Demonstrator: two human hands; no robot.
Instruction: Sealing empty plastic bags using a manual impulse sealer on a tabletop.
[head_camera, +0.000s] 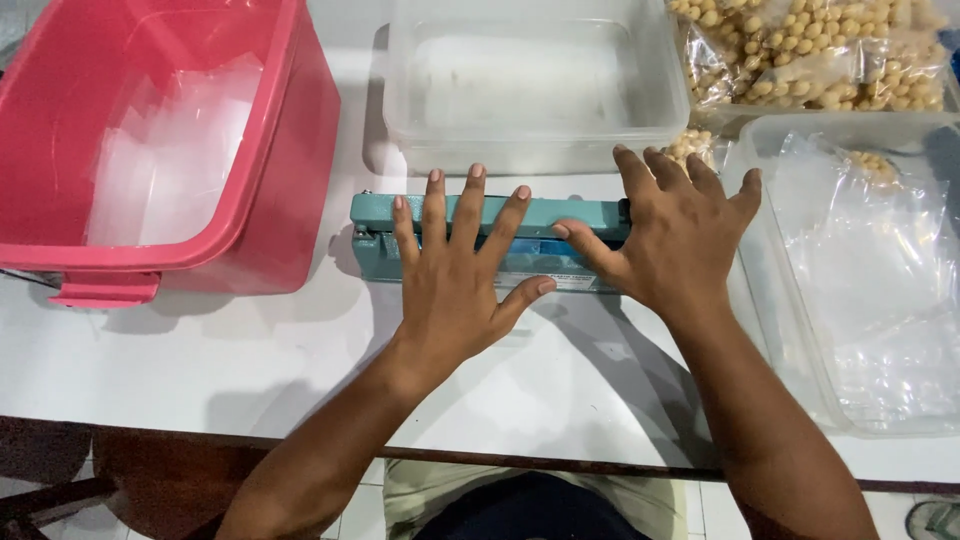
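The teal heat sealer (500, 235) is lying across the white table (300, 350) just in front of us, between the containers, and we are pressing both palms flat on its arm, which suggests we are holding the bar down along its length so the pressure spreads evenly. Our left hand (455, 275) is covering the middle of the bar with its fingers spread wide and straight, grasping nothing; our right hand (680, 235) is resting on the right end, fingers likewise splayed and unclenched, thumb pointing inward along the bar. Whether a bag is lying under the bar we cannot tell, since our hands are hiding it. We are keeping the supplies close around the sealer, likely for easy reach: a red plastic tub (280, 180) holding clear plastic sheets is sitting to the left, an empty-looking clear container (535, 140) just behind the sealer, another clear tub (780, 330) with loose plastic bags on the right, and filled bags of pale round snacks (810, 50) are piled at the far right corner.
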